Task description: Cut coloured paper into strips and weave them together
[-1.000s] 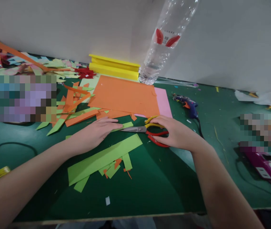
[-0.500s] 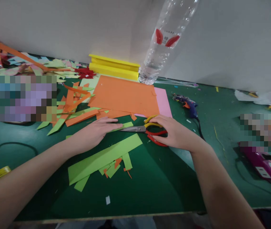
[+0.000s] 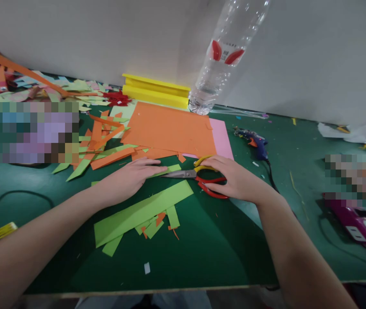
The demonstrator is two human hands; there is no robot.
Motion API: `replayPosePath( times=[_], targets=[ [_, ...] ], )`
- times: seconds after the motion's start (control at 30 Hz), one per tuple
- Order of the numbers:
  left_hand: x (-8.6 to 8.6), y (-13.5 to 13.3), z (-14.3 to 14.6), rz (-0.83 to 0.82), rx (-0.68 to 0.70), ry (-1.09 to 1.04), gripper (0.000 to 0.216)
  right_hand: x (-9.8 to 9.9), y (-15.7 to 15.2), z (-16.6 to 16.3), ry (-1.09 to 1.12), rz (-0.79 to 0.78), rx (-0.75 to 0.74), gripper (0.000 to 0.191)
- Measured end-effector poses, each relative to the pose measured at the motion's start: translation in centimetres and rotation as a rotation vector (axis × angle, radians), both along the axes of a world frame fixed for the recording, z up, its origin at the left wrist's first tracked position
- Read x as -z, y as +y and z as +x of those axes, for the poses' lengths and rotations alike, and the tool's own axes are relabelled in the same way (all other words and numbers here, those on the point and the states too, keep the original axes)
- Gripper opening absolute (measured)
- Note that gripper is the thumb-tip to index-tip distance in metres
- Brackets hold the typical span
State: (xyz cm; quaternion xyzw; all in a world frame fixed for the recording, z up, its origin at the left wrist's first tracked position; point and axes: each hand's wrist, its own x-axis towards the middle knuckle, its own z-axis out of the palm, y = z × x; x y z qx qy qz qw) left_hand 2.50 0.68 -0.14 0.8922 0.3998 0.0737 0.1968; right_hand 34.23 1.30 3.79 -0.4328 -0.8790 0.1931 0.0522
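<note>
My right hand (image 3: pixel 231 176) has its fingers in the yellow and red handles of a pair of scissors (image 3: pixel 183 174). The blades look closed and point left, their tips by the fingers of my left hand. Palm down and with fingers stretched out, my left hand (image 3: pixel 128 178) rests over a narrow green paper strip (image 3: pixel 172 169), covering most of it. Just below both hands lies a wide green paper strip (image 3: pixel 144 210) on the green table. Small green and orange offcuts (image 3: pixel 153 225) lie against its lower edge.
Orange sheets (image 3: pixel 173 128) and a pink sheet (image 3: pixel 223 137) lie beyond my hands. Behind them are a folded yellow strip (image 3: pixel 155 94) and a tilted plastic bottle (image 3: pixel 215 73). A glue gun (image 3: pixel 256 146) lies right; orange and green scraps (image 3: pixel 101 137) lie left.
</note>
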Motion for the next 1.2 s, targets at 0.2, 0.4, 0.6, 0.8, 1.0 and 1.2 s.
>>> replayPosePath(
  times=[0.2, 0.4, 0.6, 0.8, 1.0, 1.2],
  targets=[
    [-0.13, 0.02, 0.08, -0.026, -0.025, -0.002, 0.069, 0.0, 0.04, 0.08, -0.016, -0.007, 0.0, 0.043],
    [-0.2, 0.06, 0.08, -0.018, -0.019, -0.013, 0.067, -0.09, 0.04, 0.24, -0.012, -0.021, 0.001, 0.043],
    [-0.21, -0.03, 0.1, -0.03, -0.037, -0.005, 0.069, -0.2, -0.08, 0.26, -0.009, -0.031, 0.007, 0.042],
    [-0.05, -0.08, 0.15, -0.002, -0.018, -0.007, 0.07, -0.15, -0.36, -0.23, -0.013, -0.007, 0.024, 0.041],
    [-0.08, -0.15, 0.13, 0.001, -0.02, -0.02, 0.07, 0.03, -0.42, -0.64, -0.024, 0.013, 0.028, 0.044],
    [-0.22, -0.12, 0.12, 0.01, -0.007, 0.003, 0.069, 0.02, -0.22, -0.33, -0.004, 0.011, -0.017, 0.042]
  ],
)
